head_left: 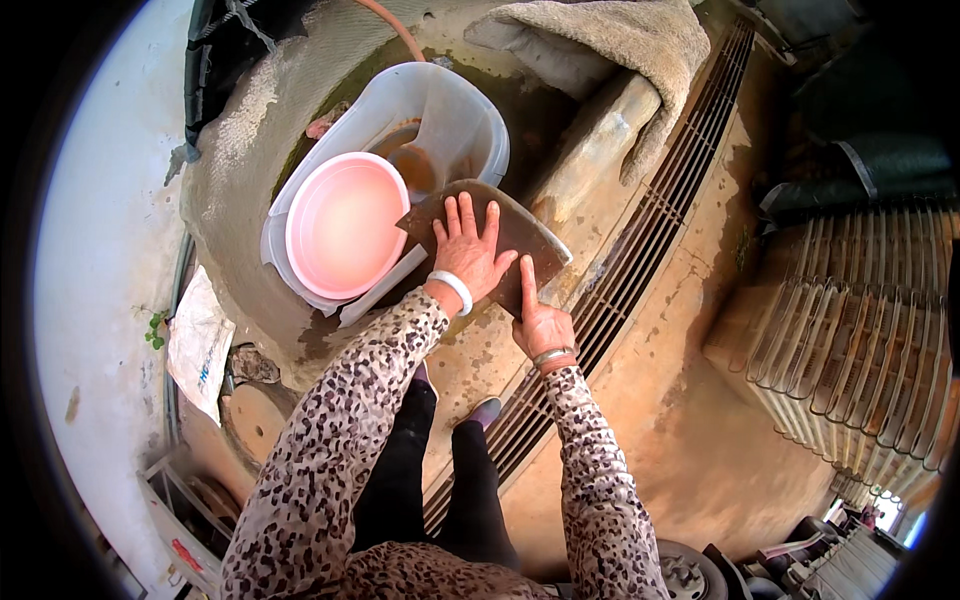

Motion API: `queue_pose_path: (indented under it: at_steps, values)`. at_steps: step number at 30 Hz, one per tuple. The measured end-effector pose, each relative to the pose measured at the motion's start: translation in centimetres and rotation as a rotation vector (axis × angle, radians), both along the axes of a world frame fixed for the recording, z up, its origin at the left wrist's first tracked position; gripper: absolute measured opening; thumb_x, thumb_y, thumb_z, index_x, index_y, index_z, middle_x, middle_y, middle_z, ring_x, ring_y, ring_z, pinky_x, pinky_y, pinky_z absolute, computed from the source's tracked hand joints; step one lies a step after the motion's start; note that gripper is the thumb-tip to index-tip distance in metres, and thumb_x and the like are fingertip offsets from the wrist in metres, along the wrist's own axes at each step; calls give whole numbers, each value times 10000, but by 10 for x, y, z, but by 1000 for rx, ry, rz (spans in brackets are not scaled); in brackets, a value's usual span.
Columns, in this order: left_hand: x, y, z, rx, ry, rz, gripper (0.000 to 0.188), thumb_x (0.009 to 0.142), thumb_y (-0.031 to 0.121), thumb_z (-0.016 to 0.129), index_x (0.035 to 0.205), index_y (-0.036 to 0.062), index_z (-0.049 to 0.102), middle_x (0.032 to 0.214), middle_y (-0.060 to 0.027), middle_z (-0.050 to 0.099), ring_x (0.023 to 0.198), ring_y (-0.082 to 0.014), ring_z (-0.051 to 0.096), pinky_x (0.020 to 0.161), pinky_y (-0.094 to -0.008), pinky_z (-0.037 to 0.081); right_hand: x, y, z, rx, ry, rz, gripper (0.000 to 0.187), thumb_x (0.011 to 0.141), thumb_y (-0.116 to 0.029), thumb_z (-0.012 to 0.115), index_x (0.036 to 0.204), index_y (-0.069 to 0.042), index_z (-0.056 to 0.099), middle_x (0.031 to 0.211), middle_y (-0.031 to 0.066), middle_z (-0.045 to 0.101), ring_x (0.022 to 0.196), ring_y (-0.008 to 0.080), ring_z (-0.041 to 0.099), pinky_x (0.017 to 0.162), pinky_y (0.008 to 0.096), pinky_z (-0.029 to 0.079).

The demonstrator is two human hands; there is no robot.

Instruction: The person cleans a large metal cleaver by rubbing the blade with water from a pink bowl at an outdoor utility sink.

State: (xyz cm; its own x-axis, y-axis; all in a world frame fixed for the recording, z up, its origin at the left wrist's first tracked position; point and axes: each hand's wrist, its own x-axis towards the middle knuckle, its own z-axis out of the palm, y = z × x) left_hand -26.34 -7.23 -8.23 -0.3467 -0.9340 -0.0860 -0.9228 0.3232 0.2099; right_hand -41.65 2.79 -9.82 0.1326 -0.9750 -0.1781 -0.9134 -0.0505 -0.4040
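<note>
A broad, dark brown blade with a pale curved edge (522,226) lies tilted beside the tubs, in the middle of the view. On its flat face rests my left hand (467,252), fingers stretched out and spread. My right hand (544,330) closes around the blade's near end, its index finger laid straight along the metal; any handle is hidden in the palm. Just left of the blade, a pink round basin (345,225) with cloudy liquid sits inside a large translucent plastic tub (455,95).
A slatted drain grate (640,255) runs diagonally at my right. A rough beige cloth (600,35) drapes over a stone block (600,140) beyond the blade. Stacked wire racks (850,330) stand far right. A white sack (198,345) lies by the left wall.
</note>
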Motion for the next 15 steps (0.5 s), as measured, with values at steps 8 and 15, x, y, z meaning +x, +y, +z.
queue_pose_path:
  at_steps: [8, 15]
  values:
    - [7, 77, -7, 188, -82, -96, 856, 920, 507, 568, 1535, 18, 228, 1543, -390, 109, 1418, -581, 129, 1101, -684, 215, 11, 85, -10, 203, 7, -31, 1130, 696, -107, 708, 1575, -96, -2, 683, 171, 664, 550, 319, 646, 497, 416, 500]
    - [4, 20, -9, 100, -15, -28, 830, 941, 500, 536, 1527, -5, 235, 1534, -403, 131, 1415, -581, 142, 1105, -668, 225, 4, 25, -8, 86, 26, 4, 1123, 705, -102, 696, 1575, -111, -14, 667, 164, 666, 558, 327, 650, 510, 426, 506]
